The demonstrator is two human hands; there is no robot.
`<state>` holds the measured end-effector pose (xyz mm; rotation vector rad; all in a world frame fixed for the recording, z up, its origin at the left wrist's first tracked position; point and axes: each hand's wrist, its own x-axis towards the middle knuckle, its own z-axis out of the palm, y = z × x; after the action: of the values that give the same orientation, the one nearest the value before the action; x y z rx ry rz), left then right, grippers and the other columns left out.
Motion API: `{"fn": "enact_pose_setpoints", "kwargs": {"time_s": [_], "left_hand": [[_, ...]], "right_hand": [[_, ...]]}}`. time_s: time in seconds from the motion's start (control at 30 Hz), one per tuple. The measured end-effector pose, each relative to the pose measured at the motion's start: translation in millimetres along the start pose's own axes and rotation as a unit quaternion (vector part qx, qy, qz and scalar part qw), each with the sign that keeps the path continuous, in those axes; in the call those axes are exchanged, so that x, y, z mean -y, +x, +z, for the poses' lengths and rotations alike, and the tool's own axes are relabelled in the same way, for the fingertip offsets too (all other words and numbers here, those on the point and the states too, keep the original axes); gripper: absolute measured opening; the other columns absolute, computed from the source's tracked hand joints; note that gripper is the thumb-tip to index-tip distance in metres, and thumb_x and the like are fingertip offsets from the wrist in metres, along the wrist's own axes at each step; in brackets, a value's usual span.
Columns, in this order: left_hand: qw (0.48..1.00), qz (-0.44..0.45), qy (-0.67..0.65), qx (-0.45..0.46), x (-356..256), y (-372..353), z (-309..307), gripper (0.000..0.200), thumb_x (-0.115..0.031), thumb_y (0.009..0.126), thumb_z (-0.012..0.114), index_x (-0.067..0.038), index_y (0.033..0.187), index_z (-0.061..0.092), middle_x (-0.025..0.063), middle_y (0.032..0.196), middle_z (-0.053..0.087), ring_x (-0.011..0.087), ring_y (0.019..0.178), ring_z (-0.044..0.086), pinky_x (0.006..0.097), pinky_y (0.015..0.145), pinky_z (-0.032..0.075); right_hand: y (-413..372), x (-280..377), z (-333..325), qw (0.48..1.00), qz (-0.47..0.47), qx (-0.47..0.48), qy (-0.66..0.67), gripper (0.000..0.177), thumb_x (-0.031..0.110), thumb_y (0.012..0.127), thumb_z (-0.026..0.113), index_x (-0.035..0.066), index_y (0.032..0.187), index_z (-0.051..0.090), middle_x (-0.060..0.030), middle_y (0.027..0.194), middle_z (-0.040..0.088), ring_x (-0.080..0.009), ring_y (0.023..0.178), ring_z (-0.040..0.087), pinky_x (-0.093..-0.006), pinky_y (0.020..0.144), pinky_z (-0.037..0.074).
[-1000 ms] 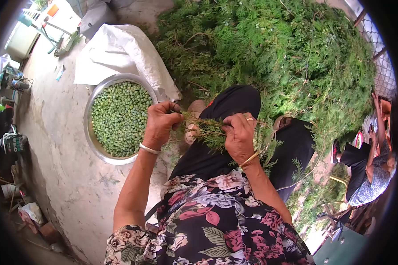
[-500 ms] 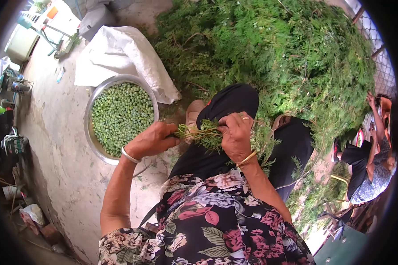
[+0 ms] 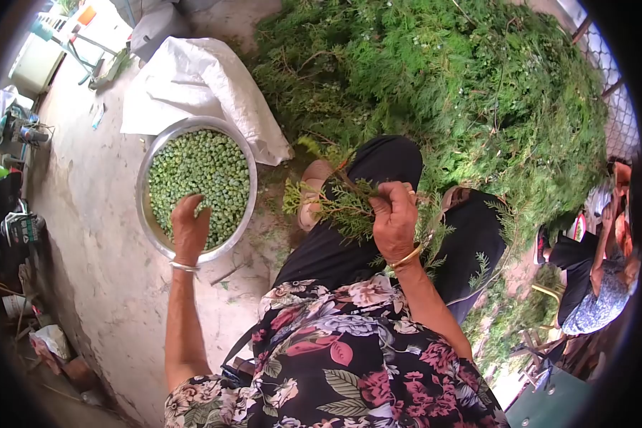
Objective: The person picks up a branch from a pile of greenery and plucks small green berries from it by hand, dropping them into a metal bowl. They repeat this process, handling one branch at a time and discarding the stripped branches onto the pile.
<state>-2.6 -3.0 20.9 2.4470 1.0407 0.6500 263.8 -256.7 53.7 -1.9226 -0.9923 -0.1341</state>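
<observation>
My left hand point(image 3: 190, 230) is over the near side of a metal basin point(image 3: 144, 214) full of small round green cones point(image 3: 203, 167). Its thumb and forefinger are curved with a gap between them, and nothing shows in them. Above my knee, my right hand point(image 3: 395, 222) pinches a leafy evergreen sprig point(image 3: 346, 207), whose tips point left. More feathery green twigs point(image 3: 431, 232) lie across my lap beside the right wrist.
A large heap of cut evergreen branches point(image 3: 442, 85) fills the far side. Behind the basin lies a white woven sack point(image 3: 200, 78). At the right sits another person point(image 3: 599, 292). Assorted bags and tools line the left wall, including a black bag point(image 3: 7, 207).
My left hand has left the sprig and moved left over the basin, its fingers parting. My right hand has shifted slightly right and down, still holding the sprig.
</observation>
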Motion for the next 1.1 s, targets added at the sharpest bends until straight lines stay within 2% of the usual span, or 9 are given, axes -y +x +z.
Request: {"fn": "enact_pose_setpoints", "kwargs": {"time_s": [0.1,0.23,0.3,0.43,0.63,0.7,0.83,0.93,1.1], "left_hand": [[0.986,-0.002,-0.165,0.017,-100.8,31.7,10.2,0.012,-0.002,0.076,0.065,0.001,0.088,0.068,0.0135,0.075,0.067,0.0218,0.062,0.065,0.0295,0.058,0.050],[0.949,0.096,-0.242,0.180,-173.0,57.0,34.3,0.020,-0.003,0.075,0.069,0.003,0.094,0.068,0.0147,0.083,0.069,0.0204,0.072,0.067,0.0278,0.066,0.050],[0.950,0.143,-0.237,0.142,-182.4,58.5,61.1,0.020,-0.003,0.074,0.069,0.004,0.093,0.068,0.0146,0.083,0.068,0.0173,0.070,0.065,0.0281,0.066,0.050],[0.863,0.016,-0.412,0.292,-197.2,58.1,61.2,0.022,-0.005,0.073,0.069,0.005,0.092,0.067,0.0118,0.068,0.062,0.0100,0.064,0.056,0.0290,0.062,0.047],[0.901,0.128,-0.252,0.328,-180.1,54.6,50.5,0.016,-0.005,0.073,0.064,0.004,0.086,0.066,0.0165,0.067,0.062,0.0194,0.057,0.057,0.0333,0.056,0.046],[0.938,0.226,-0.133,0.226,-161.4,54.0,53.3,0.009,-0.002,0.073,0.059,0.003,0.079,0.063,0.0179,0.069,0.060,0.0290,0.059,0.058,0.0370,0.056,0.046],[0.980,0.141,0.060,0.129,-90.4,52.8,17.2,0.008,0.008,0.069,0.049,0.000,0.072,0.049,0.0183,0.068,0.050,0.0363,0.064,0.052,0.0439,0.060,0.042],[0.971,0.127,0.181,0.092,-34.0,36.7,-11.6,0.016,0.011,0.067,0.049,0.003,0.080,0.054,0.0202,0.080,0.053,0.0371,0.076,0.052,0.0454,0.070,0.042],[0.981,0.087,0.170,0.016,-17.7,1.7,-15.8,0.029,0.006,0.068,0.057,0.003,0.097,0.060,0.0211,0.091,0.058,0.0381,0.086,0.055,0.0465,0.079,0.043]], "right_hand": [[-2.8,2.1,0.8,0.996,0.069,-0.005,0.058,0.018,-0.003,0.075,0.066,0.004,0.087,0.054,-0.0082,0.077,0.056,-0.0289,0.074,0.051,-0.0378,0.071,0.038],[-3.0,1.1,-2.9,0.995,0.074,0.002,0.061,0.018,-0.001,0.076,0.066,0.004,0.088,0.054,-0.0086,0.078,0.056,-0.0292,0.073,0.052,-0.0374,0.070,0.039],[-1.9,1.2,-4.3,0.995,0.077,0.007,0.066,0.018,-0.001,0.076,0.067,0.004,0.088,0.054,-0.0087,0.078,0.056,-0.0292,0.074,0.052,-0.0373,0.071,0.039],[-1.5,-1.7,-4.9,0.998,0.051,0.021,0.043,0.020,-0.002,0.074,0.067,0.005,0.088,0.054,-0.0088,0.079,0.056,-0.0294,0.075,0.052,-0.0377,0.074,0.038],[1.2,1.3,-3.1,0.999,0.015,0.025,0.022,0.022,-0.003,0.071,0.066,0.006,0.087,0.055,-0.0080,0.080,0.056,-0.0297,0.077,0.052,-0.0379,0.075,0.036],[3.2,2.4,-4.8,1.000,0.016,0.017,0.021,0.021,-0.003,0.070,0.066,0.006,0.086,0.055,-0.0079,0.080,0.057,-0.0297,0.077,0.053,-0.0377,0.075,0.036],[10.5,0.1,-17.9,0.997,0.022,0.060,0.036,0.015,0.000,0.074,0.064,0.004,0.088,0.062,-0.0101,0.080,0.062,-0.0302,0.078,0.054,-0.0383,0.077,0.038],[15.7,8.9,-39.5,0.972,0.105,0.140,0.159,0.033,0.006,0.081,0.065,0.003,0.114,0.062,-0.0113,0.093,0.067,-0.0261,0.082,0.060,-0.0364,0.079,0.047],[27.5,20.7,-97.7,0.977,0.082,0.012,0.197,0.056,0.010,0.077,0.073,0.004,0.129,0.051,-0.0127,0.115,0.064,-0.0172,0.095,0.061,-0.0305,0.085,0.050]]}}
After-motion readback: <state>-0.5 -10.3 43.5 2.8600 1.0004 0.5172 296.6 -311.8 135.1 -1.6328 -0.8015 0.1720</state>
